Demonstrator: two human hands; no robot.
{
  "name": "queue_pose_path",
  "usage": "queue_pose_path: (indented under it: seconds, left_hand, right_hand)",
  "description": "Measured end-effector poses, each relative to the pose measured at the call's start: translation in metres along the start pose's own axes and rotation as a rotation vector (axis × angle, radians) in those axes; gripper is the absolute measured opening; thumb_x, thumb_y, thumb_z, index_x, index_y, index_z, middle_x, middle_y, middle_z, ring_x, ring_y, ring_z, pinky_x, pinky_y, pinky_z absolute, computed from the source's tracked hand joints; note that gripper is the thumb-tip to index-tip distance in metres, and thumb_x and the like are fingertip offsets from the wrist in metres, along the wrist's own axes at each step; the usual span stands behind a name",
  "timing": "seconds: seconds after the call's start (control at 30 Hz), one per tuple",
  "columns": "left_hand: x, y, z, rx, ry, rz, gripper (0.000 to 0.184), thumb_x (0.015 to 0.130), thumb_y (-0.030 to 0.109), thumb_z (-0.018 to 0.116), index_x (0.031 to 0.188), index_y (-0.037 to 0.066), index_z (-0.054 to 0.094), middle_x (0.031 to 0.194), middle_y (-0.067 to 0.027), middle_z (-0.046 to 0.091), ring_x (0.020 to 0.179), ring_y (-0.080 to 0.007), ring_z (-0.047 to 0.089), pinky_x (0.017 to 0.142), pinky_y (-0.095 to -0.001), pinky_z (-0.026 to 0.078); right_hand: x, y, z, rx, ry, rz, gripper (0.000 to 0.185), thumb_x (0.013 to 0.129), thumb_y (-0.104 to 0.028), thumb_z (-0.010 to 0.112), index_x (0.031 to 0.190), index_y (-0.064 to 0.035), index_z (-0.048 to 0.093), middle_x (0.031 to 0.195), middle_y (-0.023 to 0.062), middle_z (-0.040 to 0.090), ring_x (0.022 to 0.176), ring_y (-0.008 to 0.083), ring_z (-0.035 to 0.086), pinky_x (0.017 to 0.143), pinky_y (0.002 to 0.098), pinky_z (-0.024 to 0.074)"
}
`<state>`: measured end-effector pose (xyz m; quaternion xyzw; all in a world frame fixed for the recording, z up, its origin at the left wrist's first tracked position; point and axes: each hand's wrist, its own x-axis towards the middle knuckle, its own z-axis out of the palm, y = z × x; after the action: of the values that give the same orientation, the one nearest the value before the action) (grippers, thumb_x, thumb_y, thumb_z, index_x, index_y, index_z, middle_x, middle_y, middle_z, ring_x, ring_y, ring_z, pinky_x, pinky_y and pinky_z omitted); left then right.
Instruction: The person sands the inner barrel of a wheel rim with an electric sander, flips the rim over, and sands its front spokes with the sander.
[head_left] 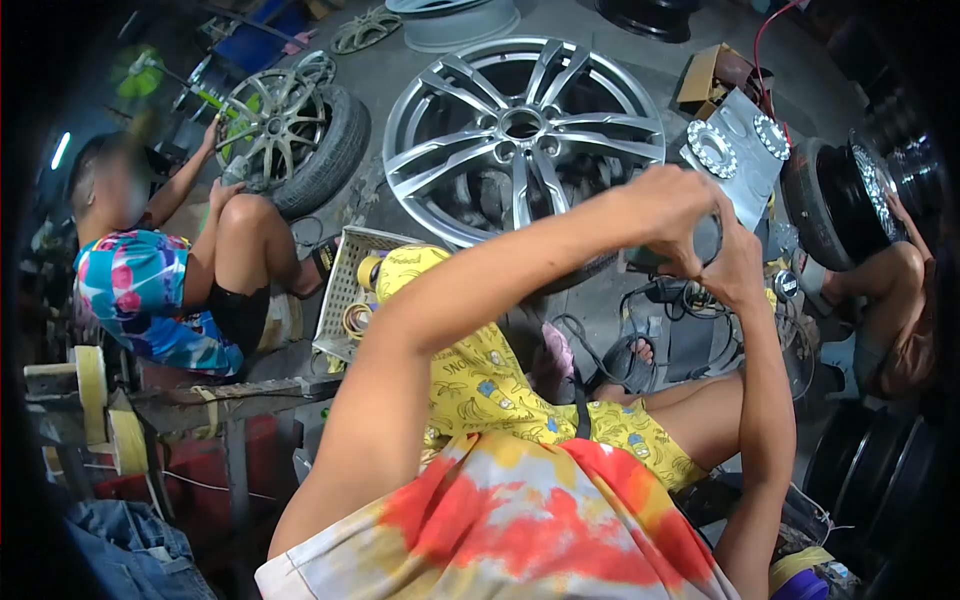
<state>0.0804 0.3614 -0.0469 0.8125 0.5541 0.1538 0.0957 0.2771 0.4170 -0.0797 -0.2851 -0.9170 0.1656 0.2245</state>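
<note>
A large silver alloy wheel [522, 123] with split spokes lies in front of me, face up. My left hand [672, 212] is raised just past the wheel's lower right rim, its fingers curled. Close against it is my right hand [735, 262], fingers bent, the two hands meeting at the fingertips. Something small and dark-edged may be between them, but I cannot make it out. Just beyond my hands, a silver sheet [735, 160] carries round, studded metal parts [712, 150].
A person [135, 285] sits at the left beside a spoked wheel [272, 127] and a tyre [345, 150]. Another person's leg [880, 275] is at the right by a black wheel [868, 195]. A basket [338, 290], cardboard box [697, 82] and cables [625, 310] lie around.
</note>
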Motion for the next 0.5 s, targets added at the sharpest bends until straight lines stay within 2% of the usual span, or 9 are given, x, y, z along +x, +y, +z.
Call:
queue_pose_path:
  seconds: [0.03, 0.1, 0.17, 0.2, 0.23, 0.3, 0.37, 0.43, 0.5]
  left_hand:
    - [-0.005, -0.005, -0.009, -0.085, 0.118, 0.021, 0.071, 0.062, 0.051, 0.091, 0.102, -0.005, 0.076, 0.106, -0.0224, 0.075, 0.095, -0.0402, 0.074, 0.086, -0.0435, 0.060]
    - [-0.019, -0.032, -0.039, -0.320, 0.201, 0.005, 0.067, 0.070, 0.052, 0.091, 0.110, 0.000, 0.076, 0.107, -0.0169, 0.077, 0.097, -0.0340, 0.075, 0.084, -0.0427, 0.060]
    - [-0.048, -0.066, -0.073, -0.215, 0.370, -0.028, 0.061, 0.081, 0.053, 0.088, 0.113, 0.002, 0.077, 0.105, -0.0110, 0.078, 0.093, -0.0220, 0.074, 0.077, -0.0367, 0.059]
    - [-0.065, -0.086, -0.088, -0.293, 0.378, -0.191, 0.058, 0.085, 0.053, 0.085, 0.113, 0.003, 0.077, 0.102, -0.0087, 0.077, 0.091, -0.0174, 0.072, 0.074, -0.0325, 0.057]
    - [-0.083, -0.108, -0.102, -0.370, 0.385, -0.353, 0.056, 0.089, 0.053, 0.083, 0.113, 0.003, 0.078, 0.099, -0.0065, 0.077, 0.088, -0.0128, 0.071, 0.072, -0.0283, 0.055]
    - [-0.127, -0.163, -0.114, -0.240, 0.550, -0.433, 0.045, 0.095, 0.046, 0.080, 0.111, 0.004, 0.078, 0.091, -0.0034, 0.075, 0.081, -0.0093, 0.067, 0.067, -0.0241, 0.052]
    - [-0.174, -0.202, -0.119, -0.272, 0.566, -0.687, 0.041, 0.096, 0.043, 0.079, 0.110, 0.004, 0.077, 0.086, -0.0028, 0.072, 0.075, -0.0096, 0.065, 0.065, -0.0242, 0.051]
    - [-0.227, -0.251, -0.111, -0.325, 0.622, -0.878, 0.038, 0.097, 0.039, 0.078, 0.111, 0.004, 0.077, 0.084, -0.0025, 0.070, 0.071, -0.0097, 0.064, 0.064, -0.0253, 0.052]
    - [-0.281, -0.295, -0.103, -0.418, 0.686, -1.064, 0.032, 0.098, 0.035, 0.077, 0.112, 0.005, 0.078, 0.083, -0.0023, 0.070, 0.070, -0.0125, 0.064, 0.065, -0.0283, 0.053]
  right_hand:
    - [-0.002, -0.003, -0.004, -0.019, 0.042, -0.018, 0.104, 0.054, -0.043, 0.102, 0.143, -0.0105, 0.057, 0.118, 0.0200, 0.075, 0.107, 0.0415, 0.073, 0.090, 0.0462, 0.0573]
    - [-0.007, 0.003, -0.014, -0.088, -0.022, 0.057, 0.082, 0.058, -0.042, 0.100, 0.125, -0.0075, 0.066, 0.107, 0.0175, 0.077, 0.100, 0.0392, 0.074, 0.085, 0.0446, 0.0577]
    - [-0.014, 0.010, -0.022, -0.159, -0.024, 0.089, 0.077, 0.059, -0.043, 0.100, 0.119, -0.0070, 0.067, 0.103, 0.0169, 0.077, 0.097, 0.0382, 0.074, 0.083, 0.0443, 0.0575]
    - [-0.018, 0.016, -0.025, -0.223, -0.022, 0.118, 0.071, 0.060, -0.043, 0.099, 0.113, -0.0065, 0.068, 0.099, 0.0163, 0.076, 0.094, 0.0372, 0.075, 0.082, 0.0440, 0.0574]
    - [-0.023, 0.022, -0.027, -0.222, -0.024, 0.117, 0.071, 0.060, -0.043, 0.099, 0.113, -0.0065, 0.068, 0.099, 0.0163, 0.076, 0.094, 0.0372, 0.075, 0.082, 0.0440, 0.0574]
    - [-0.031, 0.037, -0.033, -0.327, 0.024, 0.131, 0.070, 0.061, -0.044, 0.099, 0.111, -0.0073, 0.067, 0.098, 0.0162, 0.076, 0.092, 0.0371, 0.074, 0.080, 0.0441, 0.0573]
    - [-0.036, 0.050, -0.041, -0.349, 0.030, 0.133, 0.068, 0.062, -0.044, 0.099, 0.109, -0.0069, 0.067, 0.097, 0.0158, 0.076, 0.091, 0.0365, 0.075, 0.080, 0.0442, 0.0577]
    - [-0.038, 0.057, -0.046, -0.358, 0.114, 0.222, 0.069, 0.063, -0.045, 0.099, 0.111, -0.0065, 0.067, 0.097, 0.0149, 0.076, 0.091, 0.0344, 0.075, 0.082, 0.0439, 0.0582]
    - [-0.041, 0.070, -0.049, -0.276, 0.183, 0.232, 0.067, 0.067, -0.045, 0.097, 0.115, -0.0090, 0.068, 0.100, 0.0146, 0.078, 0.094, 0.0310, 0.077, 0.085, 0.0436, 0.0596]
